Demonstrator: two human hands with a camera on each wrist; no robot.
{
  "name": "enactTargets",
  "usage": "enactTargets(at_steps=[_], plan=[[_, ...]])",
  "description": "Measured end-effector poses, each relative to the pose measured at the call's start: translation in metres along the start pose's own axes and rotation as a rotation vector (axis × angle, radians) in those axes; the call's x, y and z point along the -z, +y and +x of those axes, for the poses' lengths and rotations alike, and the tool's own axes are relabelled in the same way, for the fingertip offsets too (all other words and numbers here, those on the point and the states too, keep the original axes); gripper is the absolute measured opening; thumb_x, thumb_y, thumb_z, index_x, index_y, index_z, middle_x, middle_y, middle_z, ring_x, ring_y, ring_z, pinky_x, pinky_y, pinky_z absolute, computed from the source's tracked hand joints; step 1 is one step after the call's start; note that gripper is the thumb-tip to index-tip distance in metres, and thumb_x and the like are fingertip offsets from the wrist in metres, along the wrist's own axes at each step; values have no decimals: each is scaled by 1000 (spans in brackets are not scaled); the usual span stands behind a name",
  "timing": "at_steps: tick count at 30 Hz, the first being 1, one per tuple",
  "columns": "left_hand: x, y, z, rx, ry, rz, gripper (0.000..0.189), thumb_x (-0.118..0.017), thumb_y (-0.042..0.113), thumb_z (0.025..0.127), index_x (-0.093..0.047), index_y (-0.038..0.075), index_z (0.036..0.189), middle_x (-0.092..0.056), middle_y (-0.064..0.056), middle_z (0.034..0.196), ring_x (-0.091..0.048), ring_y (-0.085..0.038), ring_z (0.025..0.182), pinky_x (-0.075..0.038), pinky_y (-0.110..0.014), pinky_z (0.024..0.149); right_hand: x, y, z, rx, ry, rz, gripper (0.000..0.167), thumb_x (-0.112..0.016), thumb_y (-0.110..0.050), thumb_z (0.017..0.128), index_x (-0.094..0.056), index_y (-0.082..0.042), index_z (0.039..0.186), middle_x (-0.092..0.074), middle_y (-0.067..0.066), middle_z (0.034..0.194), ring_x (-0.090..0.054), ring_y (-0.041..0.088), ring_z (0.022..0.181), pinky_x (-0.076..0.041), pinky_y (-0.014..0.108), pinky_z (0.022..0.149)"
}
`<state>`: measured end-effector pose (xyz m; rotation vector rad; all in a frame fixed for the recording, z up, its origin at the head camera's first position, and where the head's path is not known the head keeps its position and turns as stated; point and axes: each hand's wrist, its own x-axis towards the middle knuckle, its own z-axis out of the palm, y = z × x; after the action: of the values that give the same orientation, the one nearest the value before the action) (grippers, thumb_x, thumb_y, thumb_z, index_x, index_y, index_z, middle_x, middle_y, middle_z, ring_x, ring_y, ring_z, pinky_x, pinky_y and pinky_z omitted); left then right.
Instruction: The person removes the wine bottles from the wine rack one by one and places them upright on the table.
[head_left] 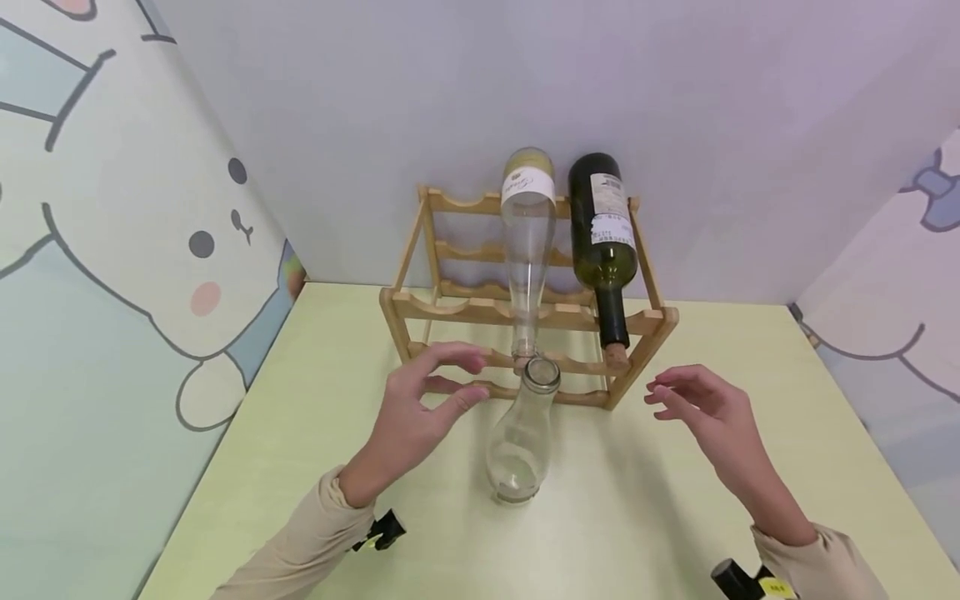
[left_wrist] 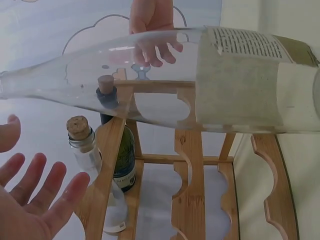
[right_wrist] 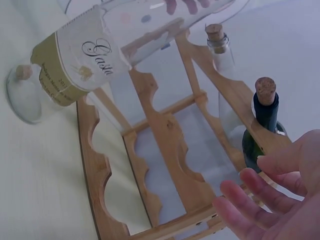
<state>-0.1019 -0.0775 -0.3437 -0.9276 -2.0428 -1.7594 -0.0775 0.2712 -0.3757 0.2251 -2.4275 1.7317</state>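
A clear glass bottle (head_left: 519, 450) stands upright on the table in front of a wooden wine rack (head_left: 480, 310). In the right wrist view this bottle (right_wrist: 82, 60) shows a white and gold label, and a cork (right_wrist: 23, 72) is seen through its base. My left hand (head_left: 420, 412) is left of the bottle's neck, thumb and fingers spread, apart from the glass. To the right of the rack, my right hand (head_left: 708, 408) hovers with loosely bent fingers and holds nothing. The rack's top row carries a corked clear bottle (head_left: 527, 233) and a corked dark green bottle (head_left: 604, 217), necks towards me.
A pale yellow table (head_left: 322, 358) lies under the rack. Behind it rises a plain pale wall (head_left: 360, 100). Walls with cartoon figures (head_left: 127, 233) stand at both sides. The rack has further notched rails (head_left: 457, 250) below and left of the two bottles.
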Motion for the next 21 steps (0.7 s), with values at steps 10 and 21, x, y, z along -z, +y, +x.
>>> enactTargets(at_steps=[10, 21], plan=[[23, -8, 1, 39, 185, 106, 34, -68, -8, 82, -60, 1, 114, -64, -11, 100, -62, -23, 93, -56, -27, 70, -9, -26, -17, 90, -117, 98, 19, -58, 5, 90, -58, 6, 109, -63, 17, 100, -66, 23, 91, -57, 34, 71], [37, -7, 10, 63, 338, 131, 28, -64, -10, 84, -56, -12, 111, -60, -21, 100, -58, -27, 94, -53, -20, 71, -23, -52, -27, 254, -203, 148, 33, -59, 21, 81, -59, 6, 110, -64, 17, 104, -64, 24, 93, -55, 29, 77]])
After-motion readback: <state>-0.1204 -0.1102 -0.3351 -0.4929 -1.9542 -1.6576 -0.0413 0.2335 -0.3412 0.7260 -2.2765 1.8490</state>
